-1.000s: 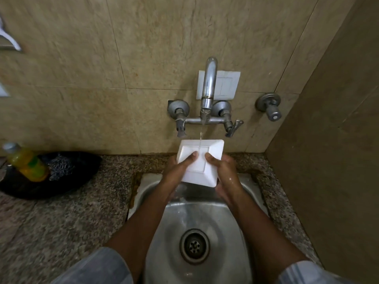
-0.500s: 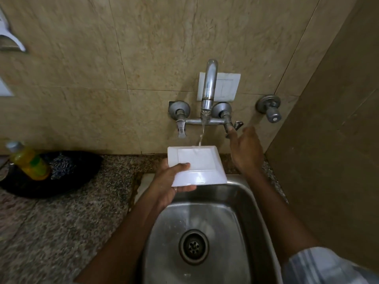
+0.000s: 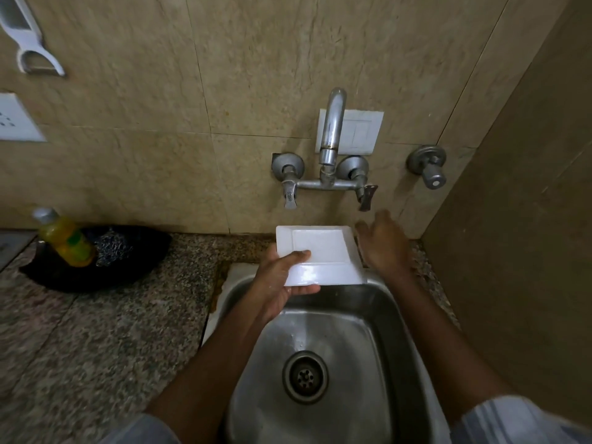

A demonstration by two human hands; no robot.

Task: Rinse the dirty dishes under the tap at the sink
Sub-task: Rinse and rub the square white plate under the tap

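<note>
Water has stopped, that's the big change here: half a second ago a thin stream was running off the tap point(image 3: 331, 129) onto the plate while the right hand point(image 3: 382, 243) was up at the right-side lever point(image 3: 368, 197), and now nothing shows under the spout and that hand has dropped away from the lever. It hangs with fingers loose and spread, holding nothing, just right of the plate and below the lever, not touching either as far as I can tell. The square white plate point(image 3: 320, 254) is over the far edge of the sink point(image 3: 394, 315), roughly level and face up, a bit left of where it sat under the stream a second ago when both hands were on it. Only the left hand point(image 3: 282, 280) has it now, thumb pressed on the top near the left edge and fingers curled underneath the near rim. So the hands are apart, one clamped on the plate, one free. My read: this plate is rinsed and it's about to get set down somewhere, probably on the granite counter point(image 3: 96, 331) to the left. Over there, well apart from the sink, sits a dark bowl point(image 3: 96, 274) with a scrubber and a yellow soap bottle point(image 3: 65, 240) in it. No other dirty dishes are in view, so I can't say how much is left.
</note>
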